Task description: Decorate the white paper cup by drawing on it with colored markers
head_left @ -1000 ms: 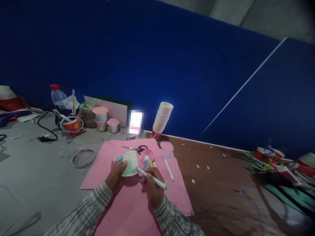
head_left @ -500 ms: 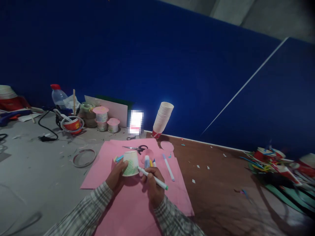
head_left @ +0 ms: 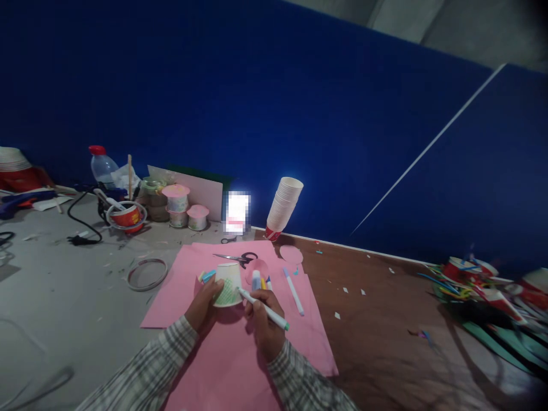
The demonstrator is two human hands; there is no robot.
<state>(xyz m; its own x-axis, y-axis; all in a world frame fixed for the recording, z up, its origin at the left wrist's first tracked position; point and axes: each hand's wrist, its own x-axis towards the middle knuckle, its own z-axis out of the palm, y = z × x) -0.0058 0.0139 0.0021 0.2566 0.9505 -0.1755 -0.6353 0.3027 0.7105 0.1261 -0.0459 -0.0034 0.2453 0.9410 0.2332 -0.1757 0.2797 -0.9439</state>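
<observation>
A white paper cup [head_left: 231,277], upside down with its wide rim lowest, is held by my left hand [head_left: 204,299], the thumb on its side. Green crosshatched strokes cover part of the cup's wall. My right hand [head_left: 268,322] grips a white marker pen [head_left: 274,315] with a green end, and its tip meets the cup's right side. Pink paper [head_left: 218,359] lies under both hands. Just beyond the cup are black-handled scissors [head_left: 247,259], and a white and lilac marker [head_left: 293,292] lies to the right. Several more markers are partly hidden behind my hands.
A tall stack of paper cups [head_left: 284,206] leans near the blue partition [head_left: 274,114]. Pink-topped paper pieces [head_left: 197,217], a bottle [head_left: 103,168] and a red cup of tools [head_left: 127,217] stand at the back left. A tape-like ring [head_left: 148,274] lies left. Clutter [head_left: 479,291] fills the far right.
The marker tip has shifted slightly left and up on the cup, with my right hand moving along. My left hand and the cup stay nearly the same.
</observation>
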